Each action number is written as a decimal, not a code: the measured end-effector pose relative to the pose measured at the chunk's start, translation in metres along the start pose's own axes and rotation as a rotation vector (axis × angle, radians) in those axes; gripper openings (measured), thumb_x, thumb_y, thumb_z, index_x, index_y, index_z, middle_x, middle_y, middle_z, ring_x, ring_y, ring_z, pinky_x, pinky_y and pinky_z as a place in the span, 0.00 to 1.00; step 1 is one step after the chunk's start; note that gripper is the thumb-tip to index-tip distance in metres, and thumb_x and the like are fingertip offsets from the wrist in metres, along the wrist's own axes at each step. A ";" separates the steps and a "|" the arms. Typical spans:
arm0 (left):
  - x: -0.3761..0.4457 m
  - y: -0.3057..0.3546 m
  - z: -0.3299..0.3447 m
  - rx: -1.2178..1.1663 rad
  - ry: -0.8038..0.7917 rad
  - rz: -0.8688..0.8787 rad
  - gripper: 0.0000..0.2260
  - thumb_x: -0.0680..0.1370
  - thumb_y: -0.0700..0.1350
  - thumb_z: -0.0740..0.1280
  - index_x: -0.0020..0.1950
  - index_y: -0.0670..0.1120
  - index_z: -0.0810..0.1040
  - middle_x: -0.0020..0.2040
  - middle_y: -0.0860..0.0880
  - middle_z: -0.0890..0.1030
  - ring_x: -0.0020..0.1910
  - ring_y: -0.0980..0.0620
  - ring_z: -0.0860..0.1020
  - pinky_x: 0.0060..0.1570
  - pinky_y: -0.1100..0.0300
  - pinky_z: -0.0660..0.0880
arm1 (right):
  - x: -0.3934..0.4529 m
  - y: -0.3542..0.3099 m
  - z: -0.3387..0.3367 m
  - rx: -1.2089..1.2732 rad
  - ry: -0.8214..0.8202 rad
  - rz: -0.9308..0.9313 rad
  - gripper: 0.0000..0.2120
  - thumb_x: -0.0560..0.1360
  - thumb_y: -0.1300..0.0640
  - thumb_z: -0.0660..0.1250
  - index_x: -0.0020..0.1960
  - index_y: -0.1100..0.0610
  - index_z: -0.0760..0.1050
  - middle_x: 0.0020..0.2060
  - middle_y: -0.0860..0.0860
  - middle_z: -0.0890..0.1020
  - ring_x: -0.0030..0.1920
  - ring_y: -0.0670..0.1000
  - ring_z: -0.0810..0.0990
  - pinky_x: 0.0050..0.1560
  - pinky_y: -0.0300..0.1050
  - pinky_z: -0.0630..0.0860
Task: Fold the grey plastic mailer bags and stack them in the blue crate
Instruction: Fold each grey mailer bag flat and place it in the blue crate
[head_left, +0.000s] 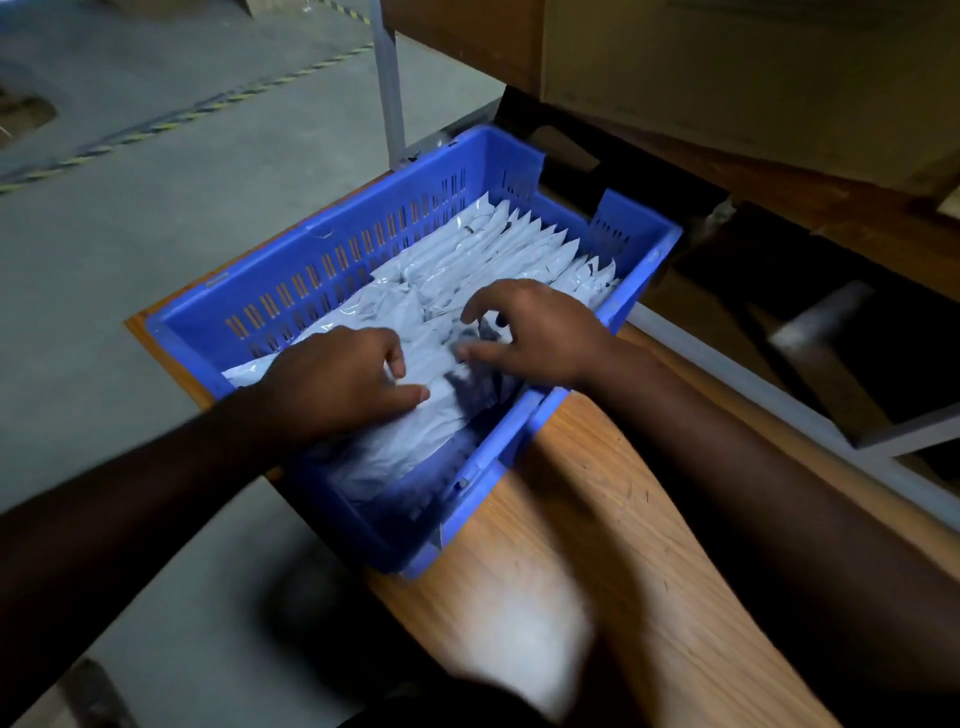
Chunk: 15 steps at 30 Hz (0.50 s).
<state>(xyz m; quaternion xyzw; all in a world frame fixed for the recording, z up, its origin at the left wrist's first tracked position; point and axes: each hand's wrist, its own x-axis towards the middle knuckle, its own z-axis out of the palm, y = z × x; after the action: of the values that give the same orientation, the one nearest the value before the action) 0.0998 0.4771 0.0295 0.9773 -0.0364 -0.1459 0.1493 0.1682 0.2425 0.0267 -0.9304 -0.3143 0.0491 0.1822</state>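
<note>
From where I watch, the wooden bench (597, 545) carries the blue crate (332, 249) at its left corner. My left hand (337, 384) rests on a loose grey mailer bag (405, 447) at the crate's near end, fingers loosely bent, gripping nothing that I can make out. My right hand (540, 332) hovers just beyond, fingers spread and curved over the crumpled plastic. Farther back, folded bags (509, 249) stand in a row against the far wall.
</note>
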 end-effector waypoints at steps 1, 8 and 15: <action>-0.006 0.012 -0.001 -0.119 0.075 0.053 0.14 0.73 0.63 0.73 0.46 0.56 0.76 0.40 0.57 0.82 0.44 0.57 0.80 0.49 0.52 0.77 | -0.024 0.000 -0.002 0.168 0.177 0.023 0.13 0.78 0.43 0.72 0.58 0.49 0.80 0.54 0.46 0.82 0.55 0.48 0.79 0.50 0.46 0.74; -0.041 0.151 0.041 -0.484 0.234 0.566 0.05 0.78 0.48 0.71 0.53 0.50 0.82 0.47 0.56 0.85 0.50 0.58 0.83 0.54 0.52 0.79 | -0.212 -0.011 -0.005 0.667 0.797 0.264 0.05 0.80 0.62 0.70 0.55 0.55 0.81 0.53 0.48 0.85 0.55 0.49 0.83 0.51 0.45 0.79; -0.090 0.330 0.142 -0.440 0.052 0.850 0.05 0.79 0.50 0.70 0.54 0.54 0.80 0.50 0.60 0.81 0.53 0.59 0.80 0.52 0.51 0.78 | -0.429 0.026 -0.005 0.608 0.968 0.570 0.08 0.80 0.63 0.70 0.57 0.57 0.84 0.53 0.47 0.86 0.53 0.51 0.84 0.51 0.42 0.78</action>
<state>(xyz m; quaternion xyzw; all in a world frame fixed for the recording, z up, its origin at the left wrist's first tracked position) -0.0369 0.1332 0.0242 0.8244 -0.3972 -0.0519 0.4000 -0.1580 -0.0369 0.0115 -0.8012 0.0913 -0.2432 0.5391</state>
